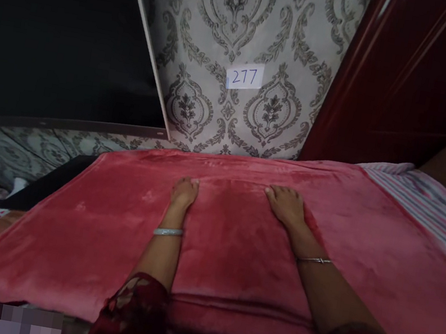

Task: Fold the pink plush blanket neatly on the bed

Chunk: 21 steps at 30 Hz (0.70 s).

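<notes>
Striped cloth (433,211) lies beside the red blanket (79,234).

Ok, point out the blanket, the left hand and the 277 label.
Blanket (232,237): head view, on the stretch between the arms.
Left hand (185,191): head view, on its back.
Label (245,76): head view, on the written digits.

Blanket (240,244) before the wall (244,39), screen (70,33) rear left, probably a cabinet (395,82) rear right.

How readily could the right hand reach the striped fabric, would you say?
Probably yes: only red plush blanket seems to lie between the right hand and the striped fabric.
</notes>
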### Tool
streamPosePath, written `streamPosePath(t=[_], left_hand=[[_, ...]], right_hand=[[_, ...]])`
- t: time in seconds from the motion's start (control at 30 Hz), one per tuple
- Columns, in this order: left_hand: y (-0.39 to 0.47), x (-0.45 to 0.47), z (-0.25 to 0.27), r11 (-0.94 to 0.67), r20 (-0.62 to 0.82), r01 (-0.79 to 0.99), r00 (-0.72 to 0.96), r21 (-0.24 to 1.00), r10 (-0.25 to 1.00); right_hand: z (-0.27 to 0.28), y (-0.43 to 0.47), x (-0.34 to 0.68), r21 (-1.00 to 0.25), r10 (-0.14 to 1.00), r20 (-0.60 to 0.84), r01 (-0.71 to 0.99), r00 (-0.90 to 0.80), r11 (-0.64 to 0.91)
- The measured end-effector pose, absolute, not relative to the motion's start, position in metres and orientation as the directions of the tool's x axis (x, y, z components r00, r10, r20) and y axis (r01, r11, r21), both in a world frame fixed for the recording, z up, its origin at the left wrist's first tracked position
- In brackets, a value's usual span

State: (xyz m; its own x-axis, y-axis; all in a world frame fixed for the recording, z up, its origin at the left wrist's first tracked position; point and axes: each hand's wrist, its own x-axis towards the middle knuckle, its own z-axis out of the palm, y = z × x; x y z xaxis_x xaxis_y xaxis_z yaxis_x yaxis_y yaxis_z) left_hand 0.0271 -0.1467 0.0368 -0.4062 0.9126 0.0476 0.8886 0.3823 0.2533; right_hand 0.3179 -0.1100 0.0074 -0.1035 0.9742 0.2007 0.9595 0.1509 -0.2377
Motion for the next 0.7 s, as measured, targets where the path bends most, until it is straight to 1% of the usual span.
streamPosePath(t=[0.07,0.1,0.17,0.2,0.23,0.27,0.3,0.37,0.47,0.57,0.7], left_hand=[[-0.151,0.034,0.042,0.345,0.164,0.904,-0.392,0.253,0.905],[-0.153,0.04,0.044,0.276,0.239,0.928,-0.336,0.251,0.911],[-0.157,0.054,0.046,0.038,0.347,0.973,-0.117,0.228,0.93],[-0.159,0.062,0.045,-0.105,0.356,0.972,0.024,0.208,0.934],[-0.161,0.07,0.044,-0.234,0.327,0.953,0.163,0.192,0.931],[-0.163,0.077,0.042,-0.33,0.268,0.926,0.276,0.184,0.923],[-0.165,0.084,0.039,-0.391,0.202,0.903,0.355,0.181,0.913],[-0.167,0.093,0.033,-0.436,0.091,0.883,0.427,0.175,0.9],[-0.168,0.099,0.026,-0.419,0.023,0.896,0.42,0.146,0.907],[-0.167,0.098,0.021,-0.409,0.019,0.904,0.41,0.124,0.912],[-0.166,0.097,0.019,-0.402,-0.004,0.905,0.406,0.137,0.914]], right_hand=[[0.01,-0.111,0.317,-0.288,0.963,0.256,0.944,-0.087,0.161],[0.012,-0.112,0.317,-0.31,0.948,0.302,0.931,-0.098,0.195],[0.014,-0.115,0.314,-0.316,0.894,0.406,0.888,-0.191,0.333],[0.014,-0.118,0.312,-0.297,0.857,0.44,0.857,-0.268,0.421],[0.014,-0.12,0.309,-0.27,0.821,0.447,0.821,-0.356,0.503],[0.013,-0.123,0.305,-0.246,0.793,0.425,0.787,-0.437,0.566],[0.011,-0.126,0.302,-0.229,0.777,0.381,0.763,-0.501,0.604],[0.007,-0.13,0.296,-0.206,0.78,0.271,0.758,-0.564,0.619],[0.002,-0.132,0.291,-0.181,0.806,0.169,0.786,-0.567,0.591],[-0.001,-0.131,0.29,-0.169,0.811,0.152,0.793,-0.565,0.585],[-0.002,-0.132,0.288,-0.16,0.821,0.14,0.806,-0.553,0.57]])
